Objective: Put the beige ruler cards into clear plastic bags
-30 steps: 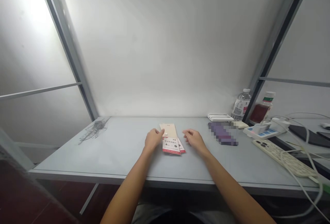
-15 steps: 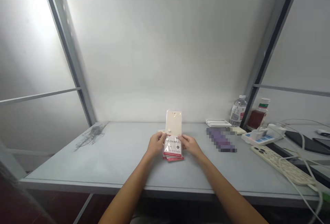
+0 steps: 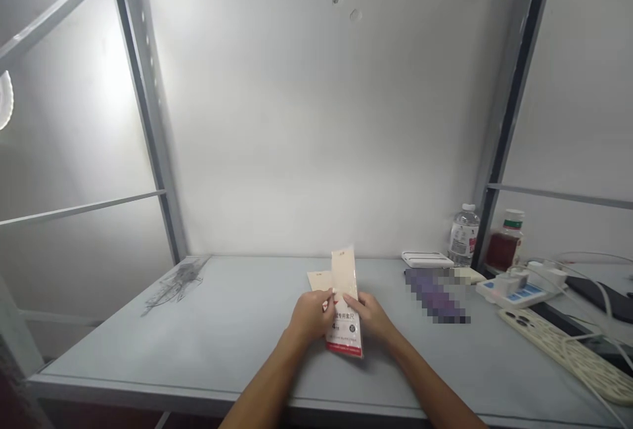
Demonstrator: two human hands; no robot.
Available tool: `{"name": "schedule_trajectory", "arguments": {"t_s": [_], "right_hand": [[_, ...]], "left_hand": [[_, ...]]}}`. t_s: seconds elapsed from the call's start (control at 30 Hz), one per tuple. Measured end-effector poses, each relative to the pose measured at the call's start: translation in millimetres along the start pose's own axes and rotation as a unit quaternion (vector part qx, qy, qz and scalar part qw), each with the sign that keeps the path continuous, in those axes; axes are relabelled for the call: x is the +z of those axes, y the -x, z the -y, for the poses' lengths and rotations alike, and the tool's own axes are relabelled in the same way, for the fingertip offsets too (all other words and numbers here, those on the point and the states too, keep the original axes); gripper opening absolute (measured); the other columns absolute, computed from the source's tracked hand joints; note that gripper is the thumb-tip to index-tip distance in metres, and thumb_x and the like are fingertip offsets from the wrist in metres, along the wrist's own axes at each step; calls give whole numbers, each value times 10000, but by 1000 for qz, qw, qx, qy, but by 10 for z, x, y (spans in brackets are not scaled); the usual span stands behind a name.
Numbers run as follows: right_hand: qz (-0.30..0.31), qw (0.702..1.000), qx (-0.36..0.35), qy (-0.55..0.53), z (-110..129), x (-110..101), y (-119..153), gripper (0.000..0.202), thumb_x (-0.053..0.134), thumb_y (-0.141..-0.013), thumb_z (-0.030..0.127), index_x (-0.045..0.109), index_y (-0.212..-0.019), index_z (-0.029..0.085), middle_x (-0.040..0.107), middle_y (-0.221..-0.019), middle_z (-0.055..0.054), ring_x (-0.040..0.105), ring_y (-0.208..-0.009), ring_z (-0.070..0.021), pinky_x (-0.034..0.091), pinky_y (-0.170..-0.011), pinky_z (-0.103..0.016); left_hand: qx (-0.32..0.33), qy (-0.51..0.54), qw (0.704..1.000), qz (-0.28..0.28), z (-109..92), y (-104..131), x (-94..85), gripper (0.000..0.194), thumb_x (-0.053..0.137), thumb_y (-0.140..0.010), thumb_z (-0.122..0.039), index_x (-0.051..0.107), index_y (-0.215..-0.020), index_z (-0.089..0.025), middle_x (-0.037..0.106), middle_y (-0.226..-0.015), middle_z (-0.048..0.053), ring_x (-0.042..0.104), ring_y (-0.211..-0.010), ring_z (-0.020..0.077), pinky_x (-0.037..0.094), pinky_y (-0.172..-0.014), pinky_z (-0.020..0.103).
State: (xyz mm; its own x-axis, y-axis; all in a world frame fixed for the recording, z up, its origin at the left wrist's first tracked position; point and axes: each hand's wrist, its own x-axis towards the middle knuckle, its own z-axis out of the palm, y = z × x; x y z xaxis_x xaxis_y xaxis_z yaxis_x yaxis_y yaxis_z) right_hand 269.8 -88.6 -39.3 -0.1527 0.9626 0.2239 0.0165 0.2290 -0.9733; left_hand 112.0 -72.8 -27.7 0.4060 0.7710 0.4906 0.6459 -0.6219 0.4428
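Observation:
My left hand (image 3: 310, 314) pinches the left edge of a flat ruler-set packet (image 3: 343, 333), close to the small white button on its front. The packet has a cream upper part, a white printed panel and a red strip along the bottom, under shiny clear plastic. On its right edge, my right hand (image 3: 372, 315) grips with thumb in front and the other fingers mostly behind. The packet is tilted up above the desk. A second cream-topped packet (image 3: 318, 280) shows behind it to the left, its lower part hidden by my left hand and the front packet.
Right of my hands are a pixelated purple item (image 3: 438, 297), a white slim box (image 3: 426, 259), a water bottle (image 3: 463, 234), a red-brown jar (image 3: 505, 241), a power strip (image 3: 517, 290) with cables and a patterned phone case (image 3: 564, 350). Dark scribble-like marks (image 3: 178, 281) lie at the desk's left.
The view has tilted upward. The front packet has been raised and turned slightly, apart from the packet behind, which now shows at its left. My left fingers have moved onto the button area.

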Motion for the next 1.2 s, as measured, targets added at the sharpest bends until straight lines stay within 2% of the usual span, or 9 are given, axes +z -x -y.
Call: {"name": "schedule_trajectory", "arguments": {"t_s": [0.17,0.33,0.5,0.77,1.0,1.2], "right_hand": [[-19,1000,-5,3,31,9,27,339,540,-737,453,583,-626,136,610,-594,-50,547,-549,-171,397,-511,-272],[-26,1000,-2,1,10,3,19,342,548,-715,451,567,-586,136,591,-557,-38,530,-519,-162,386,-497,-267],[-26,999,-3,34,-19,-15,15,332,525,-726,423,544,-552,141,546,-495,-15,485,-469,-136,348,-454,-247],[-18,998,7,57,-32,-22,8,280,502,-705,378,512,-538,153,535,-486,-6,476,-460,-130,337,-441,-239],[-17,998,32,54,-26,10,23,220,463,-678,286,448,-493,168,447,-439,27,407,-423,-98,290,-416,-224],[-13,998,36,44,-18,46,34,211,446,-686,296,466,-523,164,456,-448,30,401,-429,-97,294,-430,-228]], "left_hand": [[34,-26,999,2,2,-1,7,359,288,-867,-281,614,-749,-187,625,-652,40,501,-532,122,328,-520,240],[40,-23,999,17,29,8,32,348,248,-883,-290,584,-916,-206,635,-701,39,520,-543,134,328,-513,237],[40,-69,995,64,52,2,31,325,259,-868,-253,578,-823,-204,608,-657,37,495,-514,133,295,-490,236],[25,-118,989,83,19,11,16,282,288,-853,-214,552,-755,-191,611,-668,36,494,-518,124,262,-486,237],[5,-169,983,78,4,20,46,246,315,-837,-190,553,-774,-187,620,-674,41,520,-537,135,245,-494,243],[-59,-137,988,38,-30,16,103,341,280,-871,-285,568,-717,-186,616,-645,44,522,-553,133,238,-503,243]]}}
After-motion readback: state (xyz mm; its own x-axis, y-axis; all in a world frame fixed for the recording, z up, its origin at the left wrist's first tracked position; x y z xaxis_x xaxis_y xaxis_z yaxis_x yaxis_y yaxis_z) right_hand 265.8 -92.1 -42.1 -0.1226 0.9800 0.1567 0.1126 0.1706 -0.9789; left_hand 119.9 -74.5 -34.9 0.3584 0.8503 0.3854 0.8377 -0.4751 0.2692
